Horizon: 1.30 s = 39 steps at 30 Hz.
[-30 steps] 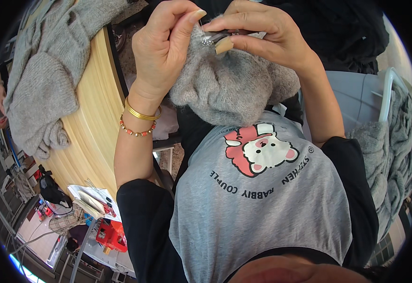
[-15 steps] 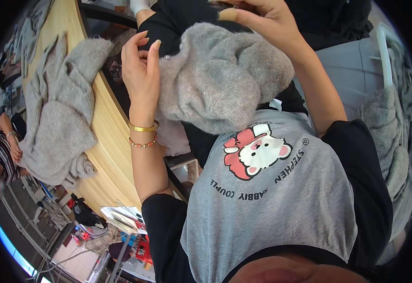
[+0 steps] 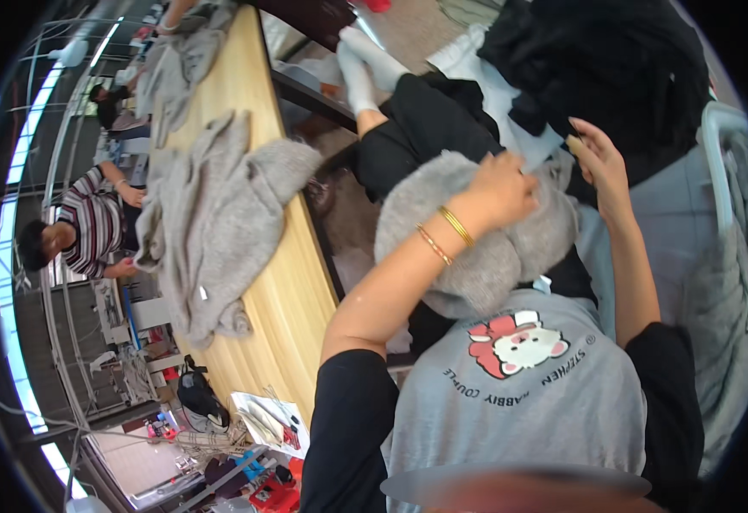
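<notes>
A fluffy grey knit garment (image 3: 416,214) lies bunched on my lap, over black trousers. Above it is my left hand (image 3: 506,190), wearing gold bangles and a beaded bracelet at the wrist. Its fingers are curled together and a little blurred; what they hold, if anything, does not show. To the right and apart from the garment, my right hand (image 3: 600,162) is raised with thumb and fingers pinched. A yellowish cover sits on a fingertip there. Something small and dark shows at that pinch, too small to name.
A wooden table (image 3: 292,342) on the left carries another grey knit garment (image 3: 220,222). Beyond it a person in a striped top (image 3: 91,214) sits. Black cloth (image 3: 596,68) lies ahead right. A white-rimmed bin (image 3: 720,162) with grey knits stands at the right. Papers (image 3: 267,419) lie near left.
My left hand has moved right across the garment, its fingers now curled. My right hand sits lower, farther right of the garment. The whole view has shifted, showing more of the table and room.
</notes>
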Each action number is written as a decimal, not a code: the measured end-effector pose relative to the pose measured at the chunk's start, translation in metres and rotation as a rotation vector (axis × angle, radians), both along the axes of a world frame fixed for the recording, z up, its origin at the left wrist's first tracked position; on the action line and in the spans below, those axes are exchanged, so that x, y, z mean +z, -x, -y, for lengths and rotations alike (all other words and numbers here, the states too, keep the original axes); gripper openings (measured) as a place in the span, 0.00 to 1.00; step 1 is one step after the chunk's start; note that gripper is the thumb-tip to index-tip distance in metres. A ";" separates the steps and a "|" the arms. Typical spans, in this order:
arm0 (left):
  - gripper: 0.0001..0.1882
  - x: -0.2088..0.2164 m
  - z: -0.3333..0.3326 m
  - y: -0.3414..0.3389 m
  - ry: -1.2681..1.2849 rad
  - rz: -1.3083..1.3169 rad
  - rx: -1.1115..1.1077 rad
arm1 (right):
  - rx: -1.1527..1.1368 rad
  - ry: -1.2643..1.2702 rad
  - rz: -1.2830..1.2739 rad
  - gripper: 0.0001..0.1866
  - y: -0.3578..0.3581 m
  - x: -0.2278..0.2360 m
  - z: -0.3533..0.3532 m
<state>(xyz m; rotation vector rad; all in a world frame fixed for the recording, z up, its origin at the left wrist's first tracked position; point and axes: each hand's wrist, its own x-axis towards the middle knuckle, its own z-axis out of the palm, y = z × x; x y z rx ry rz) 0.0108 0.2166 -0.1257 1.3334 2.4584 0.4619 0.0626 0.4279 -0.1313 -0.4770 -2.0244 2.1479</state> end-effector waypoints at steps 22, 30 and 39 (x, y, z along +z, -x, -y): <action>0.25 0.292 0.127 -0.042 -0.338 -0.199 0.196 | -0.034 0.073 -0.136 0.19 -0.002 0.013 -0.008; 0.13 0.458 0.445 -0.070 -0.625 -1.023 0.993 | -0.065 0.042 -0.215 0.20 0.014 0.001 -0.013; 0.12 0.286 0.610 -0.123 -0.778 -0.597 1.924 | -0.020 -0.062 -0.119 0.19 -0.004 -0.011 -0.003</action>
